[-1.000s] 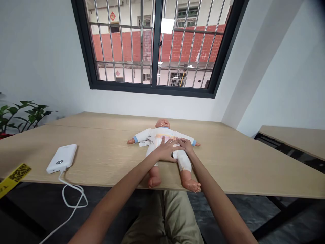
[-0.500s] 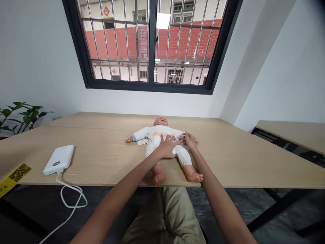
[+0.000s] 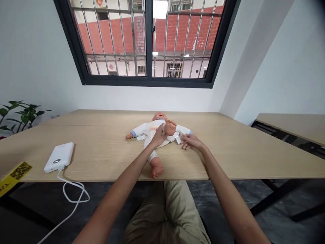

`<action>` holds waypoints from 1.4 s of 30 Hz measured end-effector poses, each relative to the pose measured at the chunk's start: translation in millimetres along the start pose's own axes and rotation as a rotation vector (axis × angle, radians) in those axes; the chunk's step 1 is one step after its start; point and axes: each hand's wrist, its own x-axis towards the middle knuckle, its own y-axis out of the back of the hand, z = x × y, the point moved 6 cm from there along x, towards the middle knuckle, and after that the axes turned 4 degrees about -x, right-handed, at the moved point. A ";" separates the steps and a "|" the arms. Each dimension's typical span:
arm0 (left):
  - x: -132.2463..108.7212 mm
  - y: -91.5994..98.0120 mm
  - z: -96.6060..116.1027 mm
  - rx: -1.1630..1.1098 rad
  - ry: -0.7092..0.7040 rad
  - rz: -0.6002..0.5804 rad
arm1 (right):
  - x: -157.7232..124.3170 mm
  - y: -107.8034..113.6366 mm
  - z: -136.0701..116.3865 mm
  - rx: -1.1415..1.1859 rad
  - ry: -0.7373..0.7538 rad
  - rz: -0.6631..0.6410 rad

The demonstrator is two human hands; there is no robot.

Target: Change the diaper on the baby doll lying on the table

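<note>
A baby doll [image 3: 152,128] in a white outfit with blue cuffs lies on its back on the table, head toward the window. My left hand [image 3: 159,136] is closed around one of its legs, the bare foot [image 3: 170,127] raised above the doll's body. The other leg [image 3: 156,166] lies straight toward the table's front edge. At the doll's right-hand side in view, a white cloth tab [image 3: 178,139] sticks out. My right hand [image 3: 192,141] is beside that tab, fingers loosely bent and apart, with no object visible in them.
The wooden table [image 3: 101,162] ends just before my lap. On its left lie a white power bank [image 3: 59,157] with a cable [image 3: 76,202] hanging off the edge, and a yellow tag [image 3: 15,178]. A plant [image 3: 24,115] stands far left; a second table [image 3: 291,128] is at right.
My left hand has lifted the doll's leg from the table up over its body. My right hand has come slightly down beside the white tab. The view has tilted slightly downward.
</note>
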 end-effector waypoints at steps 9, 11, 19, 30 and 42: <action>-2.1 0.0 8.0 -0.059 -0.049 -0.039 | -2.6 -4.8 -6.6 0.086 0.103 -0.047; -2.5 0.2 8.3 -0.030 -0.037 -0.045 | -3.4 -4.8 -6.0 0.073 0.086 -0.036; -8.9 -7.6 10.4 0.287 -0.041 -0.156 | -6.0 3.6 -20.9 0.150 0.224 0.033; -29.0 -29.9 27.6 0.705 -0.186 -0.491 | 7.2 5.9 -37.7 0.360 0.498 0.194; -32.6 -32.8 24.1 0.820 -0.197 -0.571 | 39.1 -42.4 -81.4 0.025 0.512 -0.035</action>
